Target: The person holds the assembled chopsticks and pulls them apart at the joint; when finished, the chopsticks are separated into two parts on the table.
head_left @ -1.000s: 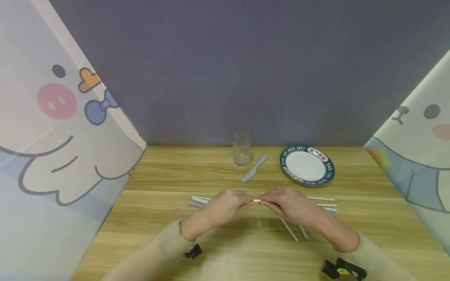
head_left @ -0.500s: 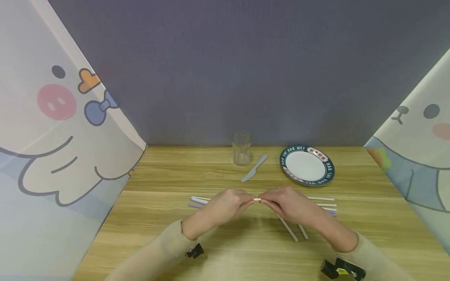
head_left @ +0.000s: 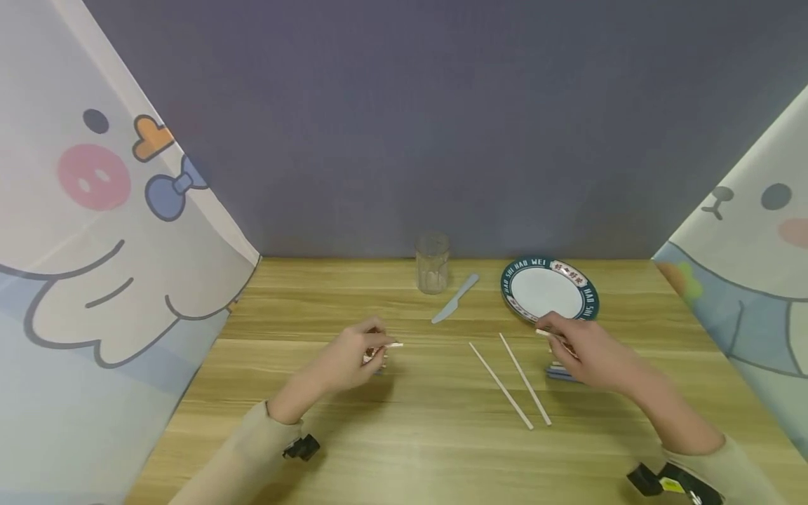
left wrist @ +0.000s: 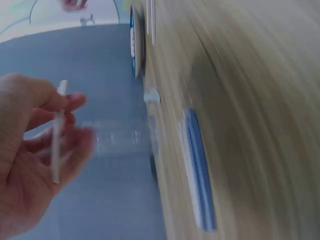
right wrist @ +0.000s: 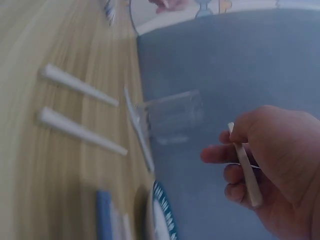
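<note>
Wooden table (head_left: 416,449): left hand (head_left: 348,358) pinches white stick (left wrist: 56,155), right hand (head_left: 592,353) second stick (right wrist: 249,177).

Two thin white sticks (head_left: 501,386) lie between left grip (head_left: 352,356) and right grip (head_left: 590,351), round teal-rimmed white plate (head_left: 546,292) behind the latter.
</note>
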Motion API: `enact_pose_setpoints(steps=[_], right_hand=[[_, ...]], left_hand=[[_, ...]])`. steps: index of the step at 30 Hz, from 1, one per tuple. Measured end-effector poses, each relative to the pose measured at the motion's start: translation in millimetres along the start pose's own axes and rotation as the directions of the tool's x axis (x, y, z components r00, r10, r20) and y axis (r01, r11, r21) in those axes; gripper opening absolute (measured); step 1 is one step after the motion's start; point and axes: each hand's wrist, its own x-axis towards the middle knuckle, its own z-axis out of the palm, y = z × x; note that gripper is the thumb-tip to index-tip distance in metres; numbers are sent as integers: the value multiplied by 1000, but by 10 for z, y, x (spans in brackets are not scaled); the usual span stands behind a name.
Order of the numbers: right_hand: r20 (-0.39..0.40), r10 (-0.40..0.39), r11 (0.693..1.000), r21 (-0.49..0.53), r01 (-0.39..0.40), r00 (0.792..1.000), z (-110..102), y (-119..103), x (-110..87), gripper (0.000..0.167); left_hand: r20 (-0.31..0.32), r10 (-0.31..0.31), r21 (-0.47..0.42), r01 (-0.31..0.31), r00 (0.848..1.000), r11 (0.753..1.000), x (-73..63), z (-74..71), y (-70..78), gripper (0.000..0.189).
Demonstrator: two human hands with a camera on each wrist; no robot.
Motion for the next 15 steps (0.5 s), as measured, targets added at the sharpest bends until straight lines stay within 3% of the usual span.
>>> enact_pose_setpoints(steps=[4, 10, 15], right_hand=[[9, 9, 1000, -18, -9, 1000, 16, 132, -174, 27], [-21, -44, 996, -82, 42, 999, 74, 312, -376, 29], [46, 8, 999, -41, -6, 999, 122, 368, -472, 26]], left_hand=[[84, -67, -7, 68, 994, 998, -171, -58, -132, 20], [163, -84, -3, 85, 983, 996, -362, -143, -246, 13], [247, -125, -56, 142, 961, 988, -459, -177, -272, 12]])
